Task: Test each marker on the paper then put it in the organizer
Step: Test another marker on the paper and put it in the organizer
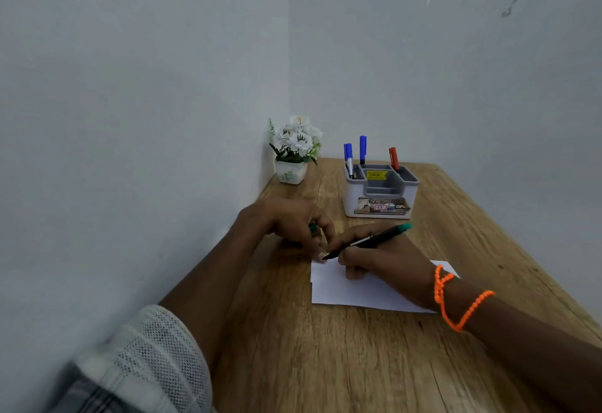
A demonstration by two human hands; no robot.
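My right hand (374, 256) grips a black marker with a green end (378, 238), its tip touching the far left corner of the white paper (355, 292). My left hand (293, 220) sits just left of the tip, fingers curled round a small green cap (312, 227). Behind the hands stands the white and grey organizer (379, 194). Two blue markers (348, 158) (363, 149) stand in its left compartments and a red marker (394, 158) in its right one.
A small white pot of white flowers (294, 149) stands in the back left corner against the wall. The wooden table (325, 363) meets the wall on the left and its right edge runs diagonally. An orange bead bracelet (456, 298) circles my right wrist.
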